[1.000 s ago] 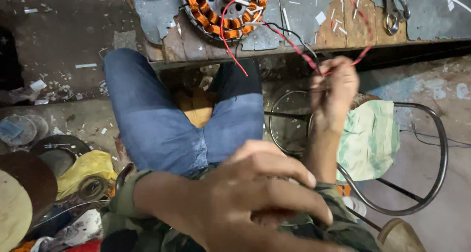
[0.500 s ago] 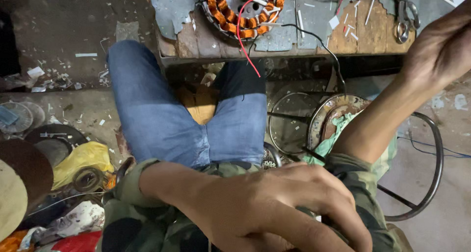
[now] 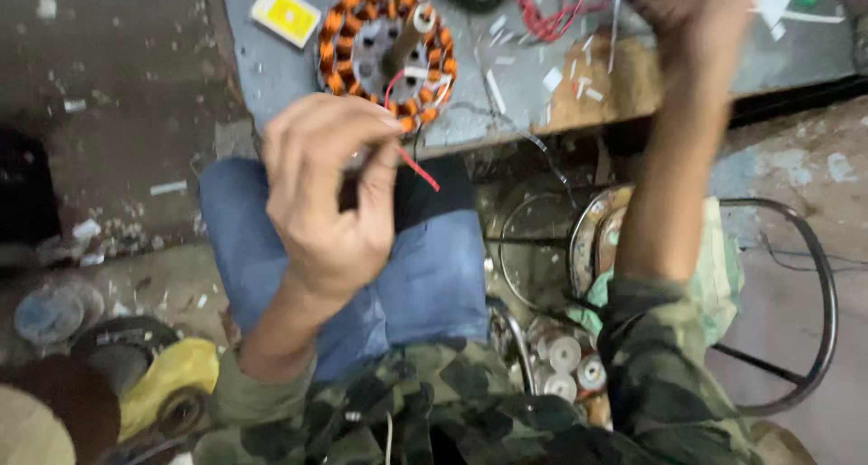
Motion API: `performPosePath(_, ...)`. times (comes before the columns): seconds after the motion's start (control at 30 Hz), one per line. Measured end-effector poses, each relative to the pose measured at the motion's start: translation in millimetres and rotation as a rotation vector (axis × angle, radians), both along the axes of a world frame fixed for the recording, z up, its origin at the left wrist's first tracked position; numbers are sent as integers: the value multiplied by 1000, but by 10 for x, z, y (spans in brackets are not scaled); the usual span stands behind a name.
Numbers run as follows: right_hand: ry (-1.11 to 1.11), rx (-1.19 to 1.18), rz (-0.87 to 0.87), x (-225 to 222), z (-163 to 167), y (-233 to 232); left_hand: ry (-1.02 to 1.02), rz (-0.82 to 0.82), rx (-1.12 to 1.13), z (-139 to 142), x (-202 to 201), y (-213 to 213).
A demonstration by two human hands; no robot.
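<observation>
My left hand [image 3: 330, 198] is raised over my lap, fingers curled and pinched on a thin red wire [image 3: 418, 168] whose insulated, glossy end pokes out past my thumb and index toward the right. The wire runs up from the pinch to the stator [image 3: 387, 53], a flat ring of orange-brown copper windings around a grey metal core with a pale stub at its centre. It lies on the worn grey bench top [image 3: 271, 76], just above my fingertips, not touching them. My right hand [image 3: 696, 8] is up at the bench's far edge, motion-blurred; I cannot tell whether it grips anything. Beside it sits a loose tangle of red wires [image 3: 556, 13]. A small yellow card [image 3: 286, 13] lies left of the stator. Below: blue denim knees, camouflage sleeves.
</observation>
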State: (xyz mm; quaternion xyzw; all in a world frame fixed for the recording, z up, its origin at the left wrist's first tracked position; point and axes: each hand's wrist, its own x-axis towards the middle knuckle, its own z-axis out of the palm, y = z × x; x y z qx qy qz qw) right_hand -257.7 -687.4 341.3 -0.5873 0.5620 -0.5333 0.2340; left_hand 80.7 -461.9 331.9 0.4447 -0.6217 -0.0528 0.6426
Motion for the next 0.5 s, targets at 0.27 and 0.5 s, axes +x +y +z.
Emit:
performPosePath(0.27, 684, -442, 311, 666, -135, 359, 5, 110, 98, -400, -81, -588)
performPosePath(0.5, 772, -429, 420, 393, -221, -225, -61, 129, 100, -501, -96, -752)
